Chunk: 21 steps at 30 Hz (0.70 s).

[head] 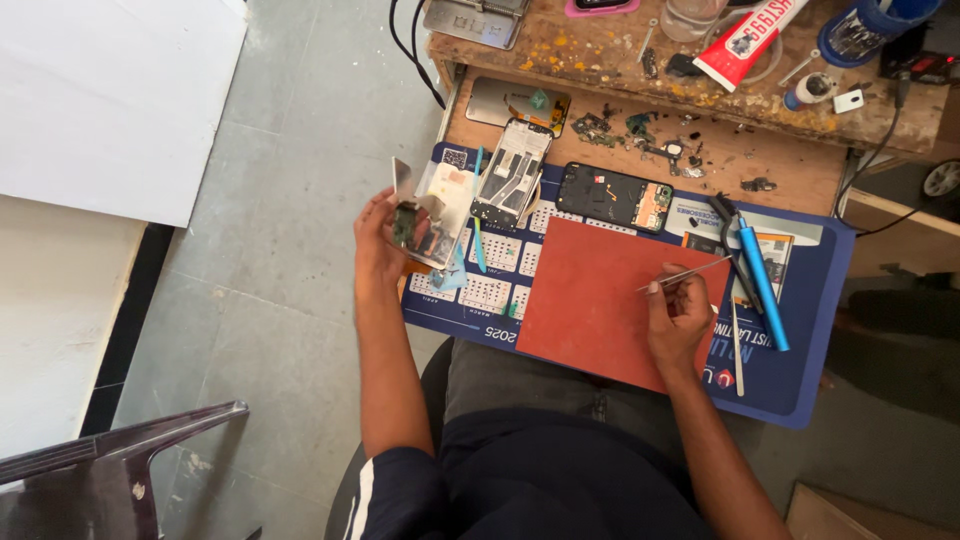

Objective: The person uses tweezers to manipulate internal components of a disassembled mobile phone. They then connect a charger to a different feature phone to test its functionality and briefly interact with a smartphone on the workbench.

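Head camera, looking down past the seated person's lap: the left hand [378, 245] grasps a shiny phone part [425, 215], tilted up at the left edge of the blue work mat [800, 385], while the right hand [680, 318] pinches slim metal tweezers [688, 274] whose tip lies over the red square pad [600, 300]. Farther off on the mat lie a white phone frame [512, 185] and an opened black phone [615, 197], with a blue screwdriver [762, 285] to the right and a cluttered wooden shelf [600, 50] beyond.
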Each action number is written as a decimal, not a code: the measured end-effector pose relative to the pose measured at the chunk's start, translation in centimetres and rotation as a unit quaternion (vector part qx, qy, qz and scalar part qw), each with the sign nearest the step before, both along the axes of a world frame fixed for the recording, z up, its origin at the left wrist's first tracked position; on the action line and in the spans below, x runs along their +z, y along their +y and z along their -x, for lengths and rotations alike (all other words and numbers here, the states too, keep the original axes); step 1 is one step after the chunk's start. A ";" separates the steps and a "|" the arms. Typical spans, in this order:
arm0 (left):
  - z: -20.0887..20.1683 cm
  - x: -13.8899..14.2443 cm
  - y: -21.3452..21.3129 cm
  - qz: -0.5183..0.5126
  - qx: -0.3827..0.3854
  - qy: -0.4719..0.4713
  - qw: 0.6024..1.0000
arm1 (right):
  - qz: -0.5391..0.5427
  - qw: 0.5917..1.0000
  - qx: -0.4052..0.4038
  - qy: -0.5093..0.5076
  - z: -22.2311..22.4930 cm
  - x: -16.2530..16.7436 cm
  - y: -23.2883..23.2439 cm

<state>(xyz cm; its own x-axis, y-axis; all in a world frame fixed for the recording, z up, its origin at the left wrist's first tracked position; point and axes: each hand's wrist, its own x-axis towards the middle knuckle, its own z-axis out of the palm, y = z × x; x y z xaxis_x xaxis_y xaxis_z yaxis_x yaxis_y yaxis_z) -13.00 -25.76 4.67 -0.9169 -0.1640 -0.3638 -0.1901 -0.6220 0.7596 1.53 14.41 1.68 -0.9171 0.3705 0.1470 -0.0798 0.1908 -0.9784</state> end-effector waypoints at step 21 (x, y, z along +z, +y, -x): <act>-1.1 2.9 6.1 0.646 0.018 0.028 0.762 | -0.020 1.000 0.012 -0.017 0.1 0.4 0.1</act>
